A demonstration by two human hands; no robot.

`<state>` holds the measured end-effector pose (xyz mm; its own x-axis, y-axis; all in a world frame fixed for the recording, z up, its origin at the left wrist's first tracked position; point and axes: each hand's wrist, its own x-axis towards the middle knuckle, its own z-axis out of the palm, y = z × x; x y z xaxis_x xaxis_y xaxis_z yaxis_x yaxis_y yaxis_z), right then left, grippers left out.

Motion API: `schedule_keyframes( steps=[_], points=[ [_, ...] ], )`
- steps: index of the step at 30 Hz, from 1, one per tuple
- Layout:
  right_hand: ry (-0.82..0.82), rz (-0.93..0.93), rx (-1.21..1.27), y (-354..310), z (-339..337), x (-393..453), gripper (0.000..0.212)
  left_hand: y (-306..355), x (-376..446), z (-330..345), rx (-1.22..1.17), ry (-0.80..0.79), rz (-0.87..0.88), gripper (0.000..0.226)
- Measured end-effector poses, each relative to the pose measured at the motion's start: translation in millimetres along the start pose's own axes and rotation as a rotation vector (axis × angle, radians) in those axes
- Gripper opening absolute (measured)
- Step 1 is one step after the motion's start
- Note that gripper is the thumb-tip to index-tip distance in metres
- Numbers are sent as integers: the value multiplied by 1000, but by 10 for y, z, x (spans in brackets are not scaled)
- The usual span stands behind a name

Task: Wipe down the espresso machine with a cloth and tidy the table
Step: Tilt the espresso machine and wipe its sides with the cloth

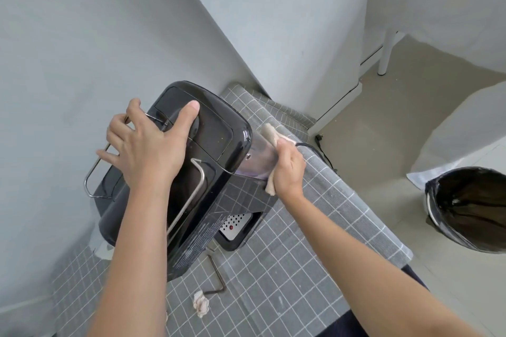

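Note:
A black espresso machine (213, 128) stands on a table covered by a grey checked cloth (287, 268), close to the wall. My left hand (147, 150) lies flat on the machine's top, fingers spread over its metal rail, thumb pointing to the back. My right hand (289, 169) presses a beige cloth (269, 131) against the clear water tank (257, 159) on the machine's right side. The cloth's lower end hangs out under my palm.
A crumpled paper scrap (201, 306) and a dark bent metal key (217, 276) lie on the table in front of the machine. A black power cord (317, 150) runs off the table's right edge. A bin with a black liner (471, 208) stands on the floor at right.

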<state>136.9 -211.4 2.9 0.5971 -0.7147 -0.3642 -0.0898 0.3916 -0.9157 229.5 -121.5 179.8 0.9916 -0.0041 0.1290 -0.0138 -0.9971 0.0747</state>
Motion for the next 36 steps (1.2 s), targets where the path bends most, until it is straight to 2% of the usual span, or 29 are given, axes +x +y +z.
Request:
schedule_keyframes(
  steps=[3,7,10,13,16,19,22,24,26,29,32,33,36],
  points=[
    [56,33,-139,307,-36,-106,48,5,-4,4,5,2,-3,102],
    [157,74,-172,344,50,-351,55,15,-13,-5,-2,4,-3,101],
    [122,177,-206,369,63,-618,52,31,-22,-20,-11,9,-7,101],
    [34,197,-225,307,39,-890,61,34,-29,-23,-11,12,-6,97],
    [-56,188,-199,82,-166,-966,37,22,-24,-30,-35,-3,-14,82],
    [-131,135,-116,-329,-471,-973,29,-7,1,-72,-99,-38,-26,62],
    [-107,161,18,-792,-673,-909,25,-159,53,-156,-145,-79,33,44],
    [-114,53,36,-1148,-740,-854,26,-371,94,-207,-128,-91,71,42],
    [-158,-182,-57,-1583,-687,-781,24,-584,112,-239,-92,-84,65,43],
    [-362,-503,-419,-2049,-272,-542,19,-744,70,-213,-119,-80,55,42],
    [-679,-815,-928,-1981,215,-269,27,-748,53,-187,-162,-70,42,43],
    [-746,-893,-1029,-1878,280,-203,31,-750,59,-174,-166,-67,38,43],
    [-832,-997,-1032,-1812,152,-128,32,-758,71,-135,-167,-51,31,44]
  ],
)
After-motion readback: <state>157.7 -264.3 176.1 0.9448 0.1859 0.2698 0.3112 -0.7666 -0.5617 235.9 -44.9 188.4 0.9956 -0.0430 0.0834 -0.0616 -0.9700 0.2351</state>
